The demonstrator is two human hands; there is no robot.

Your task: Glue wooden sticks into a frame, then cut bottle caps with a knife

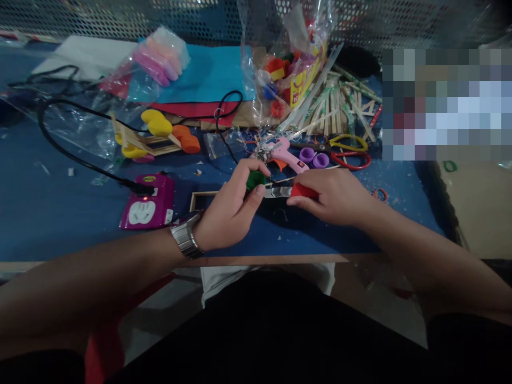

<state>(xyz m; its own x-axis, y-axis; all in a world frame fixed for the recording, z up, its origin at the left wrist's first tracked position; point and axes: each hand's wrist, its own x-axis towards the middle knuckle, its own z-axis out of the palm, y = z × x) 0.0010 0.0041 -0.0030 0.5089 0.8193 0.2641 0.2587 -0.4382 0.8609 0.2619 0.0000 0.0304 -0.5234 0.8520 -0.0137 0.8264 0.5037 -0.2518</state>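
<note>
My left hand [230, 205], with a metal watch [186, 237] at its wrist, pinches a green bottle cap [255, 181] between thumb and fingers. The fingers of my right hand [330, 194] are wrapped round the red handle of a cutter knife [302, 191]. Its metal end points left and meets the green cap, or lies right beside it; the exact contact is hidden by my left thumb. Under my left hand lies a thin wooden stick frame [194, 200], partly covered. Just beyond both hands sits a pink glue gun [286, 153].
Purple caps [314, 157] and scissors [350, 159] lie behind my right hand. Wooden sticks [326, 109] and a bag of coloured caps [276, 80] are at the back. Left stand a purple power socket [148, 202], its black cable [76, 154], and a stick model with yellow and orange caps [158, 125].
</note>
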